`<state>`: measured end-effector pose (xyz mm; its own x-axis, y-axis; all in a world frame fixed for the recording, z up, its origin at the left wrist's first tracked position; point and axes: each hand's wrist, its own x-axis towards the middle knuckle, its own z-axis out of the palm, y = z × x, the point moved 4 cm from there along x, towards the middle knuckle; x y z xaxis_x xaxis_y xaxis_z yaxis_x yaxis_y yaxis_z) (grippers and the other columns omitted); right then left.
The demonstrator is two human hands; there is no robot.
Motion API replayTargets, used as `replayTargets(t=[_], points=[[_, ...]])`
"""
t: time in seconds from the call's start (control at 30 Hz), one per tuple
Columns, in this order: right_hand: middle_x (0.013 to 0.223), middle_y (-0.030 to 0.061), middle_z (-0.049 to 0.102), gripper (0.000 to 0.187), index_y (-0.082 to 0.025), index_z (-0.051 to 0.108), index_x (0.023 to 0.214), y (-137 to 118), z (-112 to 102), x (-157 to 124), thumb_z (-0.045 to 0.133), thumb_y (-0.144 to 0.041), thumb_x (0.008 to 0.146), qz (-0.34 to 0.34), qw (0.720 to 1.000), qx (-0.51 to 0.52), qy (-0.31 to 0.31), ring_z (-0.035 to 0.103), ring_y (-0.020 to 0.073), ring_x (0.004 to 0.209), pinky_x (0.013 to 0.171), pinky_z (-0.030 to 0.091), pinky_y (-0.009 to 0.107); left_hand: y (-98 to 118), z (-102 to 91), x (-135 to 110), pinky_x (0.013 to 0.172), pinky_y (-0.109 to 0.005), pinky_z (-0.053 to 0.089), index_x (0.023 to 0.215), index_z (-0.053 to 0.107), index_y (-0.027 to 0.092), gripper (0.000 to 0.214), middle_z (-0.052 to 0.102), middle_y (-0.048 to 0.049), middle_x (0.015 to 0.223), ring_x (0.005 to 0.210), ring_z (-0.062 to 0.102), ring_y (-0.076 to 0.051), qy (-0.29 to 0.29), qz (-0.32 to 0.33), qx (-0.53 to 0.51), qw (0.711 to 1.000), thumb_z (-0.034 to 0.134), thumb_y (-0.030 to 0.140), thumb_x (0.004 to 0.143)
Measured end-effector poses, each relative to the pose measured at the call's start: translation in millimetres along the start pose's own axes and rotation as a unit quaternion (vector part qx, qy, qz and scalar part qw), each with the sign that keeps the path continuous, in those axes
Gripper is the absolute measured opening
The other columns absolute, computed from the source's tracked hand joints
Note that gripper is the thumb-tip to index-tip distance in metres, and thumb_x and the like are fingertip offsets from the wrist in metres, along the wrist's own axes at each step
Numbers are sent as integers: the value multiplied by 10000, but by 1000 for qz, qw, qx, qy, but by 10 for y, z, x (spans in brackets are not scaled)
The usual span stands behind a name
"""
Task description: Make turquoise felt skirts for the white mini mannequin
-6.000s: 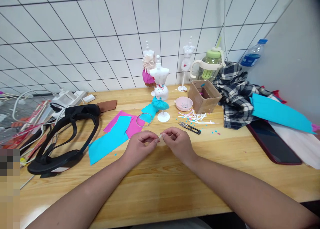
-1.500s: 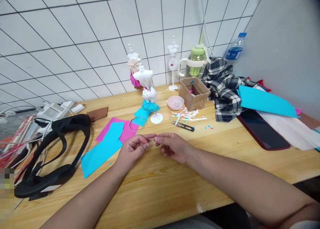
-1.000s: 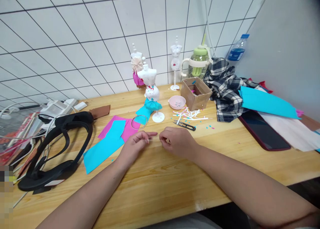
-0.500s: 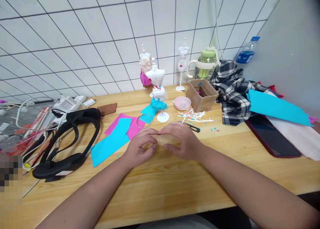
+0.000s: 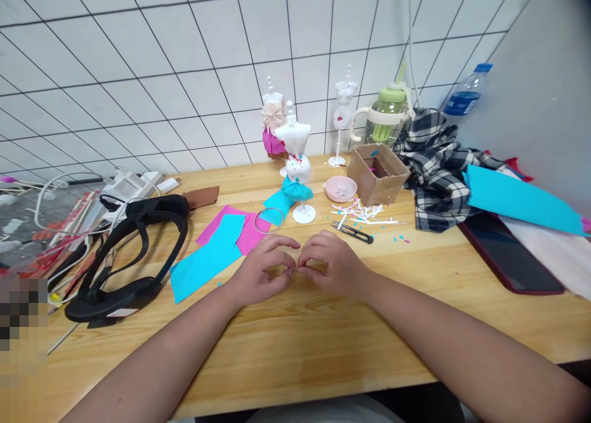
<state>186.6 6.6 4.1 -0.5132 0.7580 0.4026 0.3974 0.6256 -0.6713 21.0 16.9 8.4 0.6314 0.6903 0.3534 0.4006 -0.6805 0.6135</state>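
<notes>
My left hand [image 5: 268, 269] and my right hand [image 5: 333, 264] meet fingertip to fingertip above the wooden table, each in a pinch. Whatever lies between the fingers, if anything, is too small to make out. Just beyond them stands a small white dress-form mannequin [image 5: 294, 141] with a blue crepe-paper skirt [image 5: 297, 190]. A metal ring [image 5: 268, 220] lies behind my left hand, partly over blue and pink paper [image 5: 253, 237]. Black thread snips [image 5: 354, 233] rest behind my right hand.
A pink dish [image 5: 340, 188] with small bits, white paper scraps [image 5: 367, 212] and a cardboard box [image 5: 376, 180] sit at the back. Two more mannequins stand by the wall. A black headset strap [image 5: 132, 257] lies left; a phone [image 5: 512, 257], blue paper and plaid cloth [image 5: 434, 177] lie right.
The right hand's thumb and forefinger have closed into a pinch, and its fingertips now meet those of the left hand lower down. The view has shifted slightly.
</notes>
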Motion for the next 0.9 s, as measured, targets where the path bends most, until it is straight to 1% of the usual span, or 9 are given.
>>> replayTargets(t=[0.07, 0.13, 0.27, 0.37, 0.43, 0.5, 0.6, 0.7, 0.9], points=[[833, 24, 696, 45, -211, 670, 815, 30, 35, -10, 628, -202, 802, 41, 997, 39, -45, 602, 174, 794, 767, 425, 312, 4, -7, -20, 928, -440, 472, 813, 694, 242, 102, 655, -93, 1147, 1058, 592, -252, -21, 46, 66, 997, 597, 229, 786], [752, 2, 683, 47, -204, 664, 814, 105, 90, -30, 622, -207, 793, 132, 978, 138, -87, 600, 143, 695, 666, 439, 270, -3, -26, -44, 933, -459, 468, 809, 705, 262, 86, 686, -84, 1123, 1042, 610, -257, -43, 75, 102, 991, 624, 251, 781], [740, -5, 676, 174, -193, 652, 882, 228, 187, -87, 682, -293, 742, 297, 883, 333, -143, 586, 119, 623, 472, 415, 196, -32, -97, -87, 998, -470, 435, 838, 709, 294, 71, 719, -61, 1084, 1052, 630, -253, -63, 71, 115, 989, 657, 285, 790], [750, 7, 678, 200, -181, 661, 847, 275, 172, -99, 708, -316, 707, 344, 850, 373, -140, 582, 119, 627, 401, 386, 167, -58, -95, -101, 1032, -475, 410, 873, 707, 313, 99, 721, -45, 1090, 1065, 626, -245, -87, 44, 163, 982, 625, 321, 819], [747, 10, 682, 186, -180, 672, 839, 304, 121, -88, 703, -315, 716, 337, 858, 364, -133, 588, 123, 633, 412, 399, 172, -64, -66, -85, 1048, -481, 390, 906, 705, 318, 122, 707, -41, 1127, 1102, 605, -249, -87, 45, 193, 976, 608, 326, 831], [740, 9, 686, 152, -188, 689, 856, 361, 3, -60, 679, -299, 752, 302, 906, 279, -106, 593, 128, 639, 474, 435, 201, -77, -43, -47, 1062, -496, 360, 1038, 684, 309, 216, 658, -57, 1223, 1177, 552, -269, -56, 41, 215, 974, 592, 303, 842], [820, 29, 717, 108, -209, 716, 868, 451, -290, -10, 622, -232, 820, 209, 977, -6, -28, 620, 161, 762, 681, 463, 274, -134, -21, 14, 1069, -524, 325, 1309, 528, 237, 463, 548, -122, 1352, 1267, 459, -316, -2, -10, 229, 973, 574, 290, 851], [930, 49, 734, 156, -220, 722, 915, 514, -450, 10, 571, -228, 876, 135, 969, -200, -52, 631, 206, 895, 775, 425, 308, -127, 44, 41, 1084, -526, 304, 1275, 527, 207, 454, 511, -130, 1388, 1308, 404, -327, -22, -23, 186, 982, 596, 317, 840], [927, 52, 734, 145, -241, 695, 972, 590, -473, 19, 603, -287, 870, 120, 936, -315, -99, 640, 224, 893, 684, 384, 288, 84, 286, 88, 1082, -553, 284, 1025, 571, 202, 224, 374, -99, 1506, 1381, 297, -349, -125, 4, 155, 980, 591, 337, 847]])
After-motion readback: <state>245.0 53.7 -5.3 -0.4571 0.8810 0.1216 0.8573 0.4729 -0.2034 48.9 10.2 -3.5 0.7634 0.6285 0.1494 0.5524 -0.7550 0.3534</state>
